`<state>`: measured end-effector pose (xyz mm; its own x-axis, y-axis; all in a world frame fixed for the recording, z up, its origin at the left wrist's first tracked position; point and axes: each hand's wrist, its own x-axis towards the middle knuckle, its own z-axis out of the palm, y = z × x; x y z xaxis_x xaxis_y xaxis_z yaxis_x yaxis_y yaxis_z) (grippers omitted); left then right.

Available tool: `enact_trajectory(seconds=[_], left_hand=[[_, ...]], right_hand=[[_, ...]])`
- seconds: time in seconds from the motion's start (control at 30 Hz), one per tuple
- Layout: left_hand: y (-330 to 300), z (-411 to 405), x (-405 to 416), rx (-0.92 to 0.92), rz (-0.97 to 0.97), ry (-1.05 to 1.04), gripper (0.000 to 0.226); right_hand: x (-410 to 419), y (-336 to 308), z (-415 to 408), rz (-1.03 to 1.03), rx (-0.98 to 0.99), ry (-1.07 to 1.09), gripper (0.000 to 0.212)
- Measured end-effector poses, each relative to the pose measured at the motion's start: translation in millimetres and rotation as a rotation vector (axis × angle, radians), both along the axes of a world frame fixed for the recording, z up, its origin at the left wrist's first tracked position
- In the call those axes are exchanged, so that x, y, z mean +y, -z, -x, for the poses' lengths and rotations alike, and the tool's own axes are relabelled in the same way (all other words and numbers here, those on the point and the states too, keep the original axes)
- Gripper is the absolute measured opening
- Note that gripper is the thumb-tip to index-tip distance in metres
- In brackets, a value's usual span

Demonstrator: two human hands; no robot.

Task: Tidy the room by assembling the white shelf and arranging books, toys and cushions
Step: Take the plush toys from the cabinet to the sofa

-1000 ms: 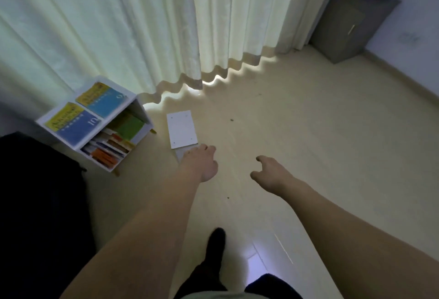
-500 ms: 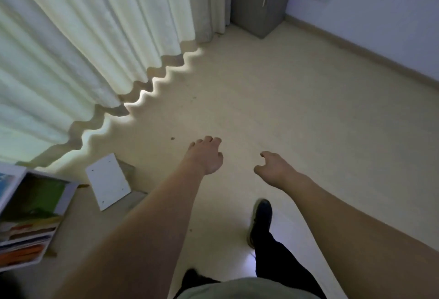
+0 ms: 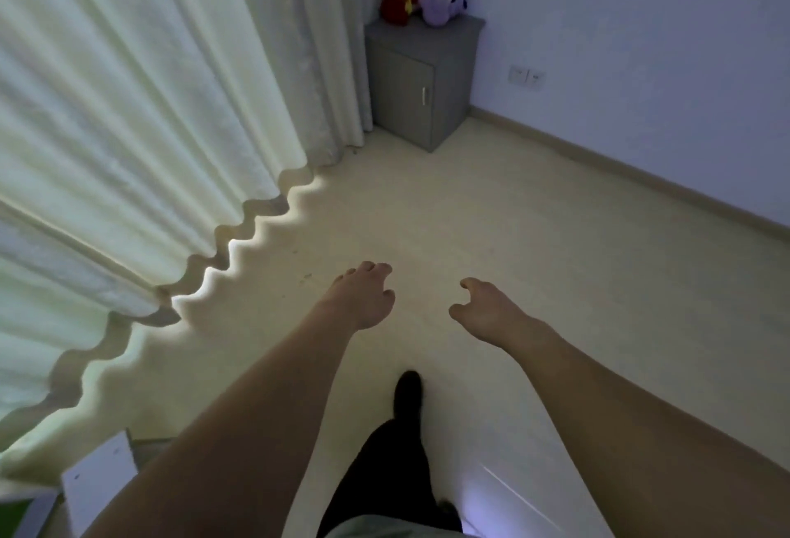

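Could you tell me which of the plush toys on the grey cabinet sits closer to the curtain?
The red plush toy sits closer to the curtain; the purple plush toy lies beside it, toward the wall side of the grey cabinet.

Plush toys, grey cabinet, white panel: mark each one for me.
Plush toys (image 3: 421, 3), head view, on the red toy's body.
Grey cabinet (image 3: 399, 97), head view, on its door.
White panel (image 3: 102, 480), head view, on its flat face at the lower left.
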<state>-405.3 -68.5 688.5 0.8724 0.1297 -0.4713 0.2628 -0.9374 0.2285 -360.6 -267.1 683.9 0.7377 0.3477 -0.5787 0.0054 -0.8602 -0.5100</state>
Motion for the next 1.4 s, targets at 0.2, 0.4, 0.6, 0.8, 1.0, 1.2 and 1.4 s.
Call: enact_trajectory(seconds=[0.2, 0.4, 0.6, 0.8, 1.0, 1.2, 1.4], left_hand=[[15, -173, 44, -0.034, 0.017, -0.059, 0.053], [-6, -348, 69, -0.072, 0.031, -0.054, 0.052], [-32, -509, 49, -0.064, 0.015, 0.071, 0.053], [-35, -648, 39, -0.035, -0.068, 0.085, 0.052], [-54, -813, 34, -0.071, -0.097, 0.014, 0.043], [-83, -934, 42, -0.139, -0.068, -0.132, 0.050], [-57, -1034, 108, -0.101, -0.072, -0.167, 0.057]], right_hand=[[39, 0, -177, -0.015, -0.064, -0.012, 0.065], [66, -32, -338, 0.025, -0.132, -0.028, 0.061], [49, -45, -478, 0.048, -0.139, 0.066, 0.062], [37, -33, -627, -0.007, -0.098, 0.058, 0.062], [30, -50, -808, -0.083, -0.174, -0.006, 0.056], [49, -72, -956, -0.098, -0.183, -0.104, 0.066], [98, -71, -1068, -0.097, -0.203, -0.182, 0.070]])
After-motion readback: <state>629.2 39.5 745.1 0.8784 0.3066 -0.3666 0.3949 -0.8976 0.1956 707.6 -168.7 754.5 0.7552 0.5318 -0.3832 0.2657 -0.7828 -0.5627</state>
